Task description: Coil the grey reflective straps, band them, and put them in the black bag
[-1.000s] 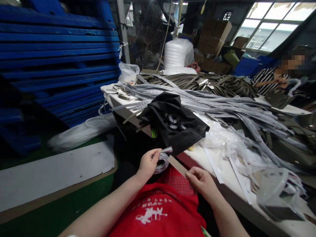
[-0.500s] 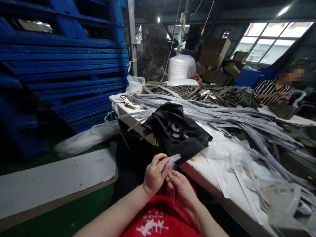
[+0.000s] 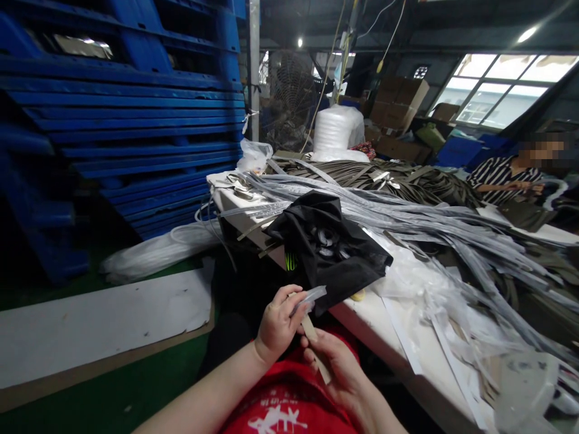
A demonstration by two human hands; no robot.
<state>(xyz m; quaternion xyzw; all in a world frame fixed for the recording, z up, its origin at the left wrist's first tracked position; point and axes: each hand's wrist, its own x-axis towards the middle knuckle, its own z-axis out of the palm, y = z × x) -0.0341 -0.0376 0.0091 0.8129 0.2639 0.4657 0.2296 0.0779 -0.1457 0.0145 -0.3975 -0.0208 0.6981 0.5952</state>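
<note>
My left hand (image 3: 278, 322) is closed on a small clear plastic piece (image 3: 307, 297), which I hold in front of my red apron. Just beside it, my right hand (image 3: 332, 364) pinches a narrow tan strip (image 3: 315, 348) that runs up to the left fingers. Both hands sit close together below the edge of the white table (image 3: 398, 361). A black bag (image 3: 328, 244) with round pieces inside lies on the table just above my hands.
Long grey strips (image 3: 407, 217) and olive strips (image 3: 384, 172) are piled over the table. Blue pallets (image 3: 122, 120) are stacked on the left, a white board (image 3: 99, 319) lies on the green floor. A person in a striped top (image 3: 502, 175) sits far right.
My right hand came in from the right with the tan strip and now meets the left hand. The view has tilted up slightly.
</note>
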